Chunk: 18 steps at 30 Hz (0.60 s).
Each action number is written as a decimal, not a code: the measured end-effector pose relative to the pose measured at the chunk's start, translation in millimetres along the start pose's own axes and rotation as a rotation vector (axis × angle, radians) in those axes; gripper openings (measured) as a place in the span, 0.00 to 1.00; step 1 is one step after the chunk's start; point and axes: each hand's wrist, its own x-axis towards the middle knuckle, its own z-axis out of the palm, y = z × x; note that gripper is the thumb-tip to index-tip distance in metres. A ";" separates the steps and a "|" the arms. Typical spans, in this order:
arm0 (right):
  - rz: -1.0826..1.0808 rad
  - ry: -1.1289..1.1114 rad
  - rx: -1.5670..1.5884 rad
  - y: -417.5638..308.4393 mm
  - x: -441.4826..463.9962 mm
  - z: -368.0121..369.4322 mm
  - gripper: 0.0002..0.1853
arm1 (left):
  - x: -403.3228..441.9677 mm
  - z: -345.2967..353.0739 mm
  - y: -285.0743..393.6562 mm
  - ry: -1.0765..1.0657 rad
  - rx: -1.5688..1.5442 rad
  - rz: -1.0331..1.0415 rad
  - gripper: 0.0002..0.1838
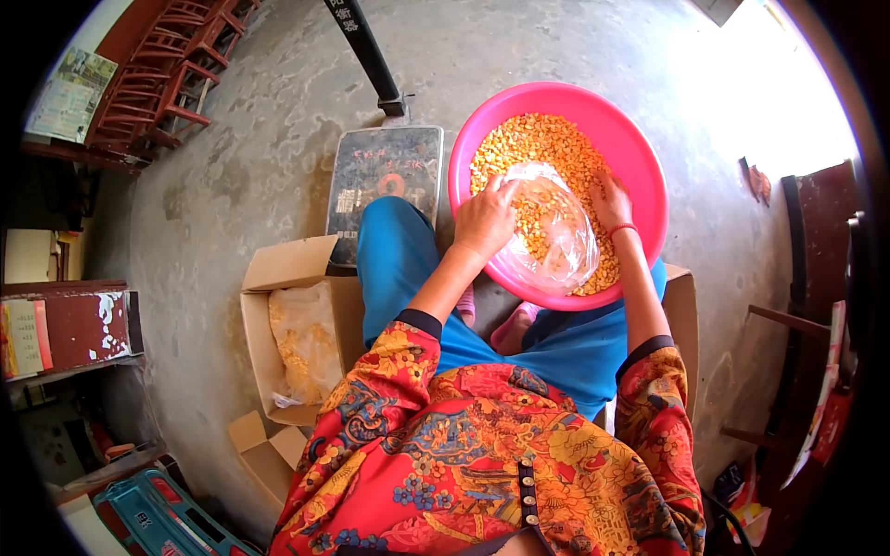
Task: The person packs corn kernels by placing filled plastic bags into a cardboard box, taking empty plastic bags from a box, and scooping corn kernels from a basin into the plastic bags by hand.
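Note:
A large pink basin [652,176] rests over my knees, holding a wide bed of yellow-orange corn kernels [533,139]. Inside it lies a clear plastic bag [565,246] with some kernels in it. My left hand [487,218] pinches the bag's edge on the left side, thumb and fingers closed on the film. On the other side, my right hand [610,199] has its fingers curled into the kernels by the bag's right edge. Its fingertips are partly hidden, and I cannot tell how many kernels it holds.
A platform scale [387,171] with a black post [366,51] stands on the concrete floor ahead. Left of my legs, an open cardboard box [262,357] holds a bag of corn [308,343]. Red chairs [153,88] line the far left; a teal case [167,519] lies lower left.

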 end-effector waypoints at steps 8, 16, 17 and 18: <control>-0.157 -0.131 0.052 -30.2 -10.1 10.6 0.10 | -1.4 -0.9 -0.3 -0.002 0.019 0.011 0.19; 0.297 -0.172 0.690 -16.9 -7.9 10.4 0.10 | -0.9 -2.8 1.8 -0.025 0.005 0.003 0.18; 0.297 -0.172 0.689 -12.0 -5.5 4.3 0.10 | -0.8 -3.9 2.5 -0.025 0.004 0.003 0.18; 0.518 -0.318 1.092 -8.9 -1.5 -8.9 0.10 | -0.4 -6.0 4.0 -0.059 -0.010 -0.029 0.19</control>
